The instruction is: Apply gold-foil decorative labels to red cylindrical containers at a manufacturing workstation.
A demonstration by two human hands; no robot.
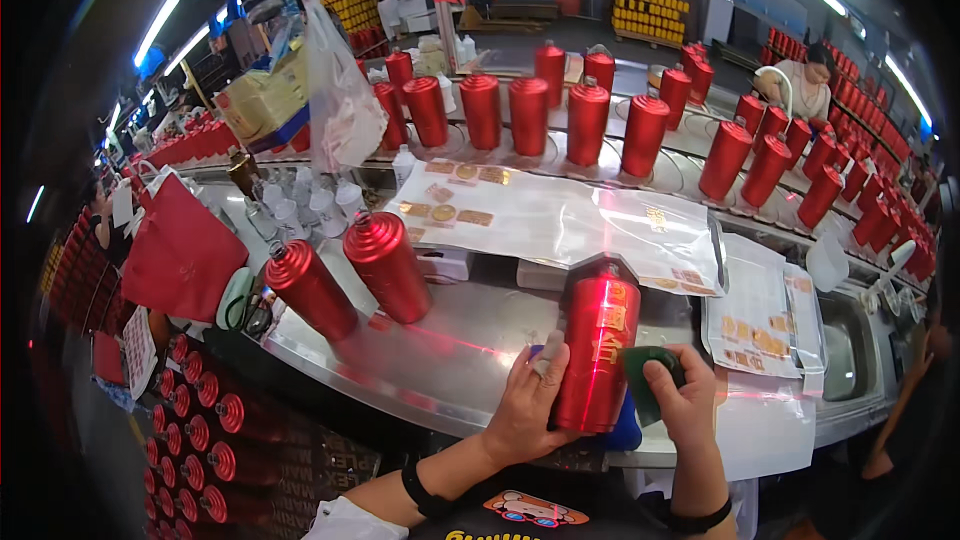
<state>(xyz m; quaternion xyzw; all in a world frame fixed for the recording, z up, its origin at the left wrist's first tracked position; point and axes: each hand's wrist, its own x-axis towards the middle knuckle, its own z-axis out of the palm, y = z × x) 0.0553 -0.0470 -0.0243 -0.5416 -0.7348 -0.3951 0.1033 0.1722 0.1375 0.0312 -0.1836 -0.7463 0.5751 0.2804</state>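
Note:
In front of me a shiny red metal bottle leans in a dark rest, its neck pointing away. Gold characters run down its side, and a thin red laser line crosses it. My left hand grips the bottle's left side near the bottom, with pale covers on the fingertips. Pinched in my right hand is a flat green scraper, its edge at the gold characters on the bottle's right side. Below the bottle a blue piece shows in part.
Two red bottles stand at left on the metal bench. White sheets with gold stickers lie beyond; another sheet lies right, beside a sink. Red bottles line a conveyor. A co-worker sits far right. Crated bottles fill the lower left.

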